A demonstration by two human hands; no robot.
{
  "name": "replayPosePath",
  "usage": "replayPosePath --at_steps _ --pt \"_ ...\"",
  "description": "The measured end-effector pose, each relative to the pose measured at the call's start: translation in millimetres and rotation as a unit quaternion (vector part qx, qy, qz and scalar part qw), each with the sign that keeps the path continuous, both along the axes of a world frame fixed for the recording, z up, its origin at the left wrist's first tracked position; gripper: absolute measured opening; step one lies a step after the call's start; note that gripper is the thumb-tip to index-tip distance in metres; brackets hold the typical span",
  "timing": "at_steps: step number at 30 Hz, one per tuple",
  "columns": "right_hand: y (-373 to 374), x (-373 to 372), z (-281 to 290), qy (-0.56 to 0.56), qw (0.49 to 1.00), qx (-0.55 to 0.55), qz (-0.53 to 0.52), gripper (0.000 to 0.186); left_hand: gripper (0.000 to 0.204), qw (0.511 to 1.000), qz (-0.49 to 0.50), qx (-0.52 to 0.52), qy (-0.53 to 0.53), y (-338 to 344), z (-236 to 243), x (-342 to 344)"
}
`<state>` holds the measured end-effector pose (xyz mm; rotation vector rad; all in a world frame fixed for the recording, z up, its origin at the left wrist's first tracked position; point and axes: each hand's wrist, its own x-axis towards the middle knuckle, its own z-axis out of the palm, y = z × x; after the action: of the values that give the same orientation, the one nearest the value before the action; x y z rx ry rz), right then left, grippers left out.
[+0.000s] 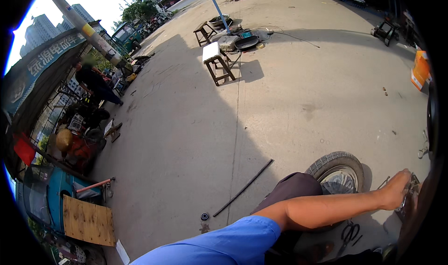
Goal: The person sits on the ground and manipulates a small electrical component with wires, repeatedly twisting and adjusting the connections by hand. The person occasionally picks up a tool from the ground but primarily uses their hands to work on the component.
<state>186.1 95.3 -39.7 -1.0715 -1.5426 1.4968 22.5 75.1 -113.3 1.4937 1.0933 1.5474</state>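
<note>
My left arm reaches from the lower edge to the right. My left hand (396, 188) has its fingers curled on a shiny metal part (409, 197) at the dark rim, too unclear to name further. Beneath the arm are a dark-trousered knee (291, 190) and a tyred wheel (336, 162) with a metal hub. Black-handled tools (350, 234) lie on the concrete below. A long black rod (242, 188) and a small round black part (204, 216) lie left of the knee. My right hand cannot be made out.
A person (91, 80) stands by parked scooters at the left. A teal vehicle (44, 195) has a wooden board (87, 220). A white-topped stool (215, 55), another stool (203, 31), a black basin (246, 43) and a pole (217, 10) stand ahead. An orange box (419, 69) is at right.
</note>
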Motion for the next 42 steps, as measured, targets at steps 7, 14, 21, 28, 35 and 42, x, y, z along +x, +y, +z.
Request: replayPosePath --at_steps 7,14,21,28,35,42 --pt "-14.0 -46.3 29.3 -0.02 0.999 0.046 0.004 0.041 0.011 0.992 -0.05 -0.094 -0.067 -24.2 42.6 -57.9" --pt "-27.7 -11.6 33.0 -0.026 0.999 0.039 -0.017 0.029 0.005 0.989 -0.087 -0.095 -0.067 -25.0 48.6 -31.2" --pt "-36.4 -7.0 38.6 -0.041 0.998 0.039 -0.031 0.028 0.009 0.999 -0.026 -0.01 -0.015 -37.0 56.3 -22.7" --pt "-38.2 -1.0 38.0 0.005 0.998 0.048 -0.031 0.029 0.01 0.998 0.016 0.06 0.008 -41.0 65.8 -15.8" --pt "-42.0 2.0 40.3 -0.013 0.997 0.072 -0.025 0.03 0.008 0.997 0.021 0.077 0.012 -38.3 65.3 -15.5" --pt "-46.4 -5.3 42.2 0.003 0.995 0.094 -0.043 0.029 0.011 0.996 0.016 0.087 0.009 -39.2 66.8 -16.4"
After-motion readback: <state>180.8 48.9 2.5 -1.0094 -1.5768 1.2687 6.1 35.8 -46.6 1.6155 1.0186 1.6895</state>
